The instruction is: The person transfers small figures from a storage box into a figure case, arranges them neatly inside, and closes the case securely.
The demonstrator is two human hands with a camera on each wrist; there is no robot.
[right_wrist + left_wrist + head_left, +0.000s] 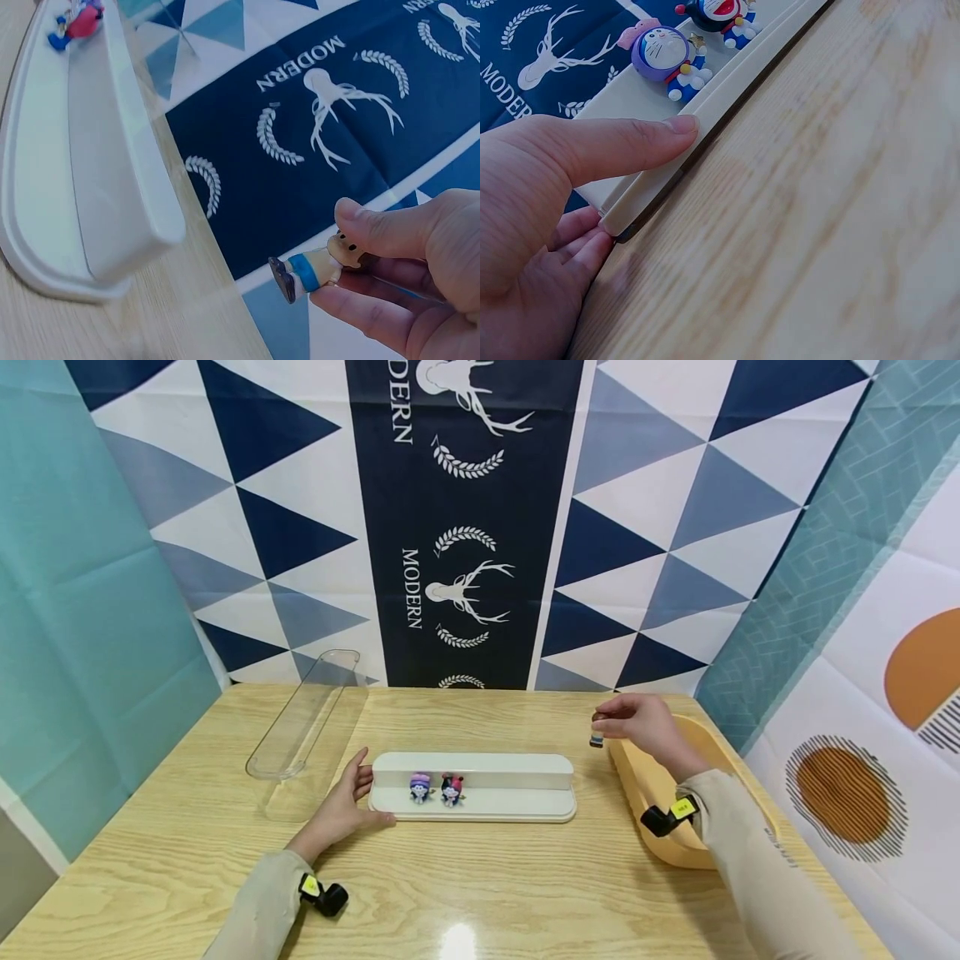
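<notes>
A white two-step display stand (510, 789) lies lengthwise on the table. On its lower step, towards the left, stand a purple-capped Doraemon figurine (420, 787) and a red-and-black-capped one (452, 789). My left hand (347, 802) grips the stand's left end, thumb (641, 142) along the front rim and fingers round the corner. Beyond the stand's right end, my right hand (637, 720) pinches a small figurine (319, 268) by its head, above the table. This one has a tan top, blue shorts and dark shoes, which point away from my palm.
An orange-yellow basin (622, 777) stands at the right, below my right forearm; its inside is partly hidden. A clear plastic cover (307, 718) sits at the left behind my left hand. Patterned cloth (465, 527) hangs along the table's back edge.
</notes>
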